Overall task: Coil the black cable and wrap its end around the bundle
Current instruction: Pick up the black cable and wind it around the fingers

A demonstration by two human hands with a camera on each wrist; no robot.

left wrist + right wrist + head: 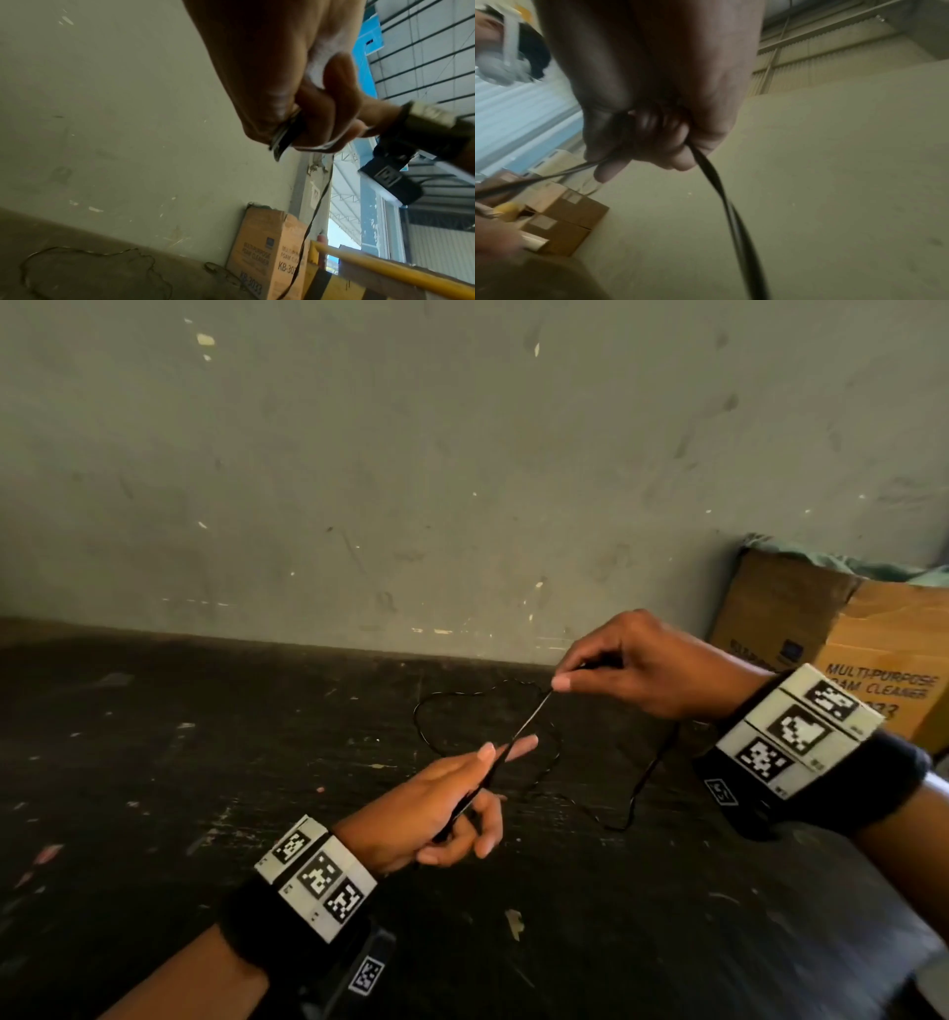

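From my head view, the black cable (526,719) slips out of sight inside my left hand (441,819), so I can't see its end there. My right hand (647,667) also covers the stretch it pinches. The loose loops on the dark worktop (154,762) almost vanish against it. The cardboard box (842,634) is cut off at the right edge. My right wrist view is blurred; the fingers (608,170) show no detail.

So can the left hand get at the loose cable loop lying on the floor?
Probably not yet: the left hand already holds the cable, taut to the right hand; the loop lies beyond.
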